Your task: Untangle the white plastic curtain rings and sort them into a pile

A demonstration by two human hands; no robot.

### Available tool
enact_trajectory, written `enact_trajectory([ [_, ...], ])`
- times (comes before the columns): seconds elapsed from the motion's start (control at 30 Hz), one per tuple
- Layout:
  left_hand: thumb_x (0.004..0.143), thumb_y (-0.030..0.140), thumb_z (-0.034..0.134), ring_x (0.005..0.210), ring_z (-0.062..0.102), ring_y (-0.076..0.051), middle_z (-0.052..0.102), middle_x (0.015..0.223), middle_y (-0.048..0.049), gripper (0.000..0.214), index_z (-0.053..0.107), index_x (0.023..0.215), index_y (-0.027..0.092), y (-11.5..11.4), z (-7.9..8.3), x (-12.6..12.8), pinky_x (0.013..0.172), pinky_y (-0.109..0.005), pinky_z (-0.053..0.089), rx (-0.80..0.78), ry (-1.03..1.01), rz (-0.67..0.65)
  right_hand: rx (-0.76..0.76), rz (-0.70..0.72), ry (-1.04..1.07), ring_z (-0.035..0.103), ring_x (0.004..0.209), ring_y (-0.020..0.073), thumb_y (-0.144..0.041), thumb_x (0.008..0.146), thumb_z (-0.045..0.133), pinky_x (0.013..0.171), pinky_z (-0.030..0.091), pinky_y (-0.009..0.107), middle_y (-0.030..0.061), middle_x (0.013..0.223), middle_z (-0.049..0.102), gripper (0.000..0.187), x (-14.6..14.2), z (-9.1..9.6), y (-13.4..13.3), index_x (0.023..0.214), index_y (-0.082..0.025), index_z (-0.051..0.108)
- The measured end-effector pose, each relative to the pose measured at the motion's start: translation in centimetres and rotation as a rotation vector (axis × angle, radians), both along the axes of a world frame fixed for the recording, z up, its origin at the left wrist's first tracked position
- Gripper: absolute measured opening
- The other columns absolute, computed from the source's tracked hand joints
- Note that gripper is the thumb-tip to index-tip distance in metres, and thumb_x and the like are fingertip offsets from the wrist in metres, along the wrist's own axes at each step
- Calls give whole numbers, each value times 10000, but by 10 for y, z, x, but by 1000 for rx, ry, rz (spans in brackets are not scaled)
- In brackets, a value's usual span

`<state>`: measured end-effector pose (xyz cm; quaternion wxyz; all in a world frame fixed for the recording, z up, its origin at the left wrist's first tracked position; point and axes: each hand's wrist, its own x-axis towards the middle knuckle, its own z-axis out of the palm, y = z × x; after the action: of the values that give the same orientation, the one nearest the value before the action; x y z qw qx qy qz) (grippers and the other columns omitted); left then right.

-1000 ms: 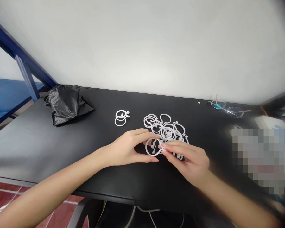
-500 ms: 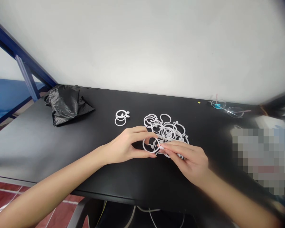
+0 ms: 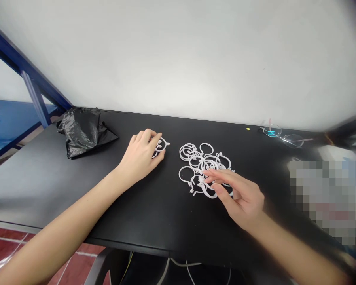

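My left hand has its fingers and thumb round a white plastic curtain ring with a small knob. It holds this ring at a small group of similar rings, which the fingers partly cover. To the right, a tangled pile of white curtain rings lies on the black table. Over the pile's near right side is my right hand, thumb and fingers apart, with nothing gripped. Its fingertips are close to the rings; I cannot tell whether they touch.
A crumpled black plastic bag lies at the back left of the table. Eyeglasses rest at the back right, with a small yellow bit beside them. The white wall stands behind. A blurred-out patch covers the right edge.
My left hand has moved left and away from me, carrying a ring from the pile to the small group. My right hand has let go of that ring and stays over the pile.
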<state>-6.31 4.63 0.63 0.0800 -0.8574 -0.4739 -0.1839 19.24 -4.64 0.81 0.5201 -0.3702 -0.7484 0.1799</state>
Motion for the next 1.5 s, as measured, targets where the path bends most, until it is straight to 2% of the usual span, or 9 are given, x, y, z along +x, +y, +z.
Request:
enact_trajectory([
  [0.27, 971, 320, 401, 969, 568, -317, 597, 1100, -178, 384, 579, 1229, 98, 6, -6, -7, 776, -413, 471, -60, 211, 112, 25, -24, -30, 749, 776, 195, -52, 859, 589, 635, 646, 309, 50, 932, 784, 347, -3, 1, 0, 1124, -238, 715],
  [0.5, 975, 360, 430, 993, 583, -324, 606, 1166, -189, 403, 581, 1230, 87, 3, -7, -6, 799, -418, 474, -51, 253, 133, 41, -30, -41, 749, 797, 185, -27, 854, 595, 642, 641, 283, 63, 923, 786, 323, -4, 4, 0, 1086, -209, 727],
  [0.67, 959, 354, 486, 1106, 545, -363, 583, 1246, -207, 404, 587, 1231, 74, -1, -6, -1, 920, -501, 445, -11, 148, 73, 40, -33, -44, 748, 785, 182, -31, 854, 592, 621, 631, 268, 62, 922, 784, 312, -3, 3, -1, 1079, -198, 730],
  [0.77, 960, 347, 504, 1149, 527, -340, 588, 1250, -183, 362, 598, 1215, 108, -7, -1, 6, 1022, -543, 382, -3, 13, -81, 36, -28, -52, 743, 793, 177, -23, 858, 587, 642, 630, 273, 69, 929, 781, 313, -3, 2, -1, 1083, -192, 724],
  [0.9, 967, 332, 524, 1114, 559, -239, 602, 1216, -123, 299, 606, 1194, 156, -20, 4, 18, 1002, -416, 451, -263, -171, -466, 40, -22, -58, 737, 802, 175, -11, 849, 599, 687, 629, 284, 82, 943, 774, 304, -2, 0, -1, 1075, -176, 719],
  [0.97, 962, 330, 542, 1116, 563, -214, 590, 1218, -115, 280, 616, 1175, 163, -25, 3, 22, 960, -352, 490, -417, -225, -560, 39, -20, -61, 734, 804, 175, -4, 843, 605, 697, 626, 287, 81, 941, 771, 304, -2, -2, -1, 1069, -174, 718],
  [1.1, 915, 311, 616, 1140, 548, -236, 556, 1250, -111, 197, 646, 1060, 180, -29, -3, 24, 952, -372, 500, -547, -217, -570, 35, -20, -68, 733, 811, 177, 8, 835, 607, 701, 623, 288, 83, 943, 767, 302, -2, -4, -1, 1052, -171, 717],
  [1.2, 925, 272, 592, 1069, 572, -215, 539, 1264, -98, 109, 654, 927, 182, -28, -5, 24, 909, -370, 510, -609, -237, -533, 32, -16, -70, 733, 825, 176, 18, 828, 611, 720, 622, 290, 83, 957, 765, 301, -2, -5, -1, 1035, -172, 719],
  [1.5, 910, 270, 622, 1099, 591, -191, 579, 1246, -74, 128, 627, 830, 171, -34, 6, 29, 941, -325, 502, -857, -581, -550, 38, 34, -97, 730, 838, 181, -56, 802, 713, 691, 631, 275, 98, 1000, 750, 269, -3, -7, 1, 1047, -168, 713],
])
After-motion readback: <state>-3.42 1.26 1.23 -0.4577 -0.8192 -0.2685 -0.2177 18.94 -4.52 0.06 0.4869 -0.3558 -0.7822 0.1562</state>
